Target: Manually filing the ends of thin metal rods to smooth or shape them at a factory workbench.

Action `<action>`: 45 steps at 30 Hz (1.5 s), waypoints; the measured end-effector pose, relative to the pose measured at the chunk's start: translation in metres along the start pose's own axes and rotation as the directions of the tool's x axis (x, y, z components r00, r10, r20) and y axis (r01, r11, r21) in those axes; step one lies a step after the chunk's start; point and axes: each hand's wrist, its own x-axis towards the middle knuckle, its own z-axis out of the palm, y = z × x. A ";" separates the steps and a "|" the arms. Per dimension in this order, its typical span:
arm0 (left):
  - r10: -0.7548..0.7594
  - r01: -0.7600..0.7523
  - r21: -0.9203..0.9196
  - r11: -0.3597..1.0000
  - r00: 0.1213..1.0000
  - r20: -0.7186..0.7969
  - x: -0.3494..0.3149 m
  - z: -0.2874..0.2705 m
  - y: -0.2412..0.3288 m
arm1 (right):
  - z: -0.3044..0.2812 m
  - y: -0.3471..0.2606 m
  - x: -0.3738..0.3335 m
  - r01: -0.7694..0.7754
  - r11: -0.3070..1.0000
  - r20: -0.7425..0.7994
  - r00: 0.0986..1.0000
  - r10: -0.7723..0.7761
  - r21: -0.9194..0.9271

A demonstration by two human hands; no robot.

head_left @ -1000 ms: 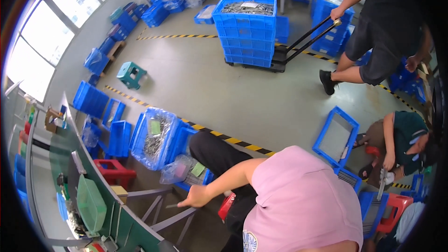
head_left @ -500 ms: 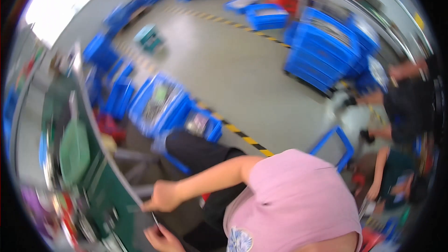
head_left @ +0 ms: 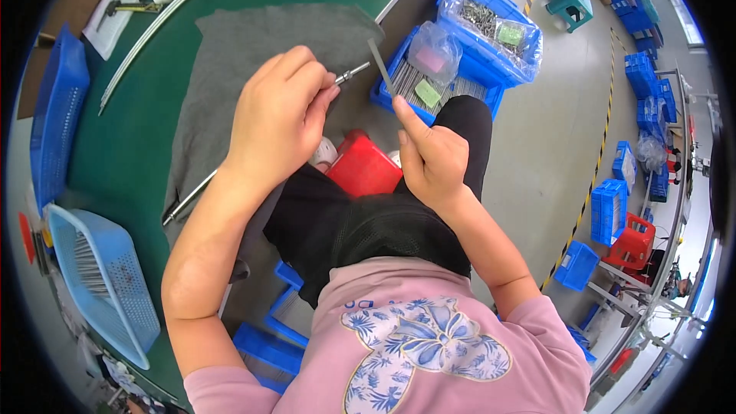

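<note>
A: How many hands are at work?

B: Two. The left hand point(head_left: 280, 111) is curled tight around a thin metal rod point(head_left: 261, 138); its threaded tip sticks out past the fingers and its long end runs down across the grey mat point(head_left: 230, 69), the free end lying at the mat's lower edge. The right hand point(head_left: 431, 157) pinches one flat grey strip point(head_left: 380, 65) between thumb and forefinger, held up and tilted.

A: Do the two pieces touch?

B: No. The rod's tip and the strip are near each other but apart, above the edge of the green table point(head_left: 138, 146).

A: What else is on the table?

B: One long rod point(head_left: 157, 27) lies across the far part. At the left there are two blue baskets: one dark point(head_left: 54, 115), one light point(head_left: 115, 291) with thin metal pins inside. I can't count the pins.

A: And below the hands?

B: One red stool point(head_left: 364, 169) sits by the person's knees. Past it stand two blue crates of metal parts, the near crate point(head_left: 422, 92) holding rods and a small clear bag, the far crate point(head_left: 491, 27) lined with plastic. One teal stool point(head_left: 569, 4) stands on the floor beyond them.
</note>
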 end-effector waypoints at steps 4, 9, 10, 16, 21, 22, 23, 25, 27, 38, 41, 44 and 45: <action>0.050 -0.049 0.018 0.999 0.999 -0.012 0.000 0.004 0.004 | 0.000 -0.003 -0.002 0.009 1.000 0.011 1.000 -0.009 0.002; 0.076 -0.075 0.031 0.997 0.997 -0.009 0.003 0.003 0.008 | 0.004 -0.002 -0.002 0.026 0.999 -0.025 0.999 -0.026 0.030; 0.077 -0.077 0.025 0.997 0.997 -0.008 0.002 0.003 0.007 | 0.004 -0.002 -0.002 0.023 0.999 -0.014 1.000 -0.022 0.042; 0.042 -0.042 0.027 0.999 0.999 0.003 0.001 0.003 0.007 | 0.000 -0.007 0.003 0.001 0.999 0.085 0.996 -0.004 0.039; 0.022 -0.022 0.015 1.000 1.000 0.003 0.000 0.004 0.008 | -0.009 -0.016 0.023 0.009 0.998 0.192 0.981 0.003 -0.063; 0.011 -0.011 0.023 1.000 1.000 0.000 0.000 0.003 0.009 | -0.010 -0.016 0.036 0.001 0.995 0.156 0.988 0.014 -0.101; 0.002 -0.002 0.031 1.000 1.000 -0.002 0.000 0.002 0.011 | -0.009 -0.014 0.045 -0.008 0.990 0.120 0.993 0.024 -0.138; -0.020 0.020 0.008 1.000 1.000 -0.010 -0.001 0.003 0.014 | -0.004 -0.001 0.054 -0.065 0.994 -0.072 0.996 0.059 -0.088; -0.043 0.043 -0.010 0.999 0.999 -0.024 -0.002 0.003 0.017 | -0.008 0.001 0.051 -0.116 0.993 -0.074 0.991 0.114 -0.018; -0.203 0.195 -0.080 0.977 0.974 -0.101 -0.007 0.009 0.020 | -0.011 -0.010 0.012 -0.082 0.992 0.104 0.992 0.071 0.097; -0.166 0.163 -0.041 0.986 0.982 -0.087 -0.007 0.006 0.019 | -0.015 -0.013 0.011 -0.059 0.992 0.156 0.987 0.041 0.111; -0.179 0.176 -0.043 0.983 0.979 -0.095 -0.009 0.008 0.018 | -0.014 -0.015 0.008 -0.060 0.990 0.187 0.982 0.036 0.127; -0.181 0.178 -0.044 0.983 0.979 -0.095 -0.009 0.007 0.018 | -0.013 -0.015 0.008 -0.064 0.991 0.200 0.979 0.039 0.119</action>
